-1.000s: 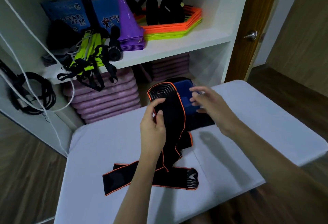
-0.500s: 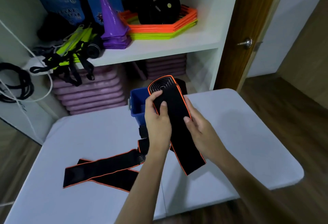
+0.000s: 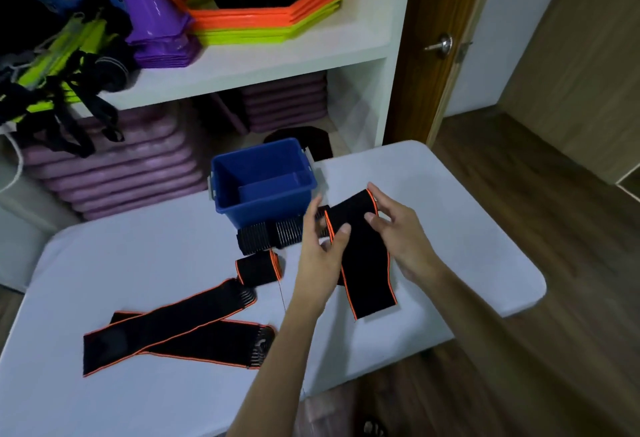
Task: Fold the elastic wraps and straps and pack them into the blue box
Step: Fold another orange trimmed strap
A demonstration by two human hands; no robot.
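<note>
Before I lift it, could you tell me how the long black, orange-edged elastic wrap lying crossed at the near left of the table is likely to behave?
The long black, orange-edged elastic wrap lies flat and folded over itself on the white table, so it will probably be floppy and drape. It looks thin, so likely light. As flat fabric it is unlikely to roll or tip.

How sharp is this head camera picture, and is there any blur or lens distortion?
Head view: the black orange-edged elastic wrap and both hands, left and right, look slightly soft; the blue plastic box is clearer; the white shelf edge bows from wide-angle distortion; lighting is even, without harsh glare.
</note>
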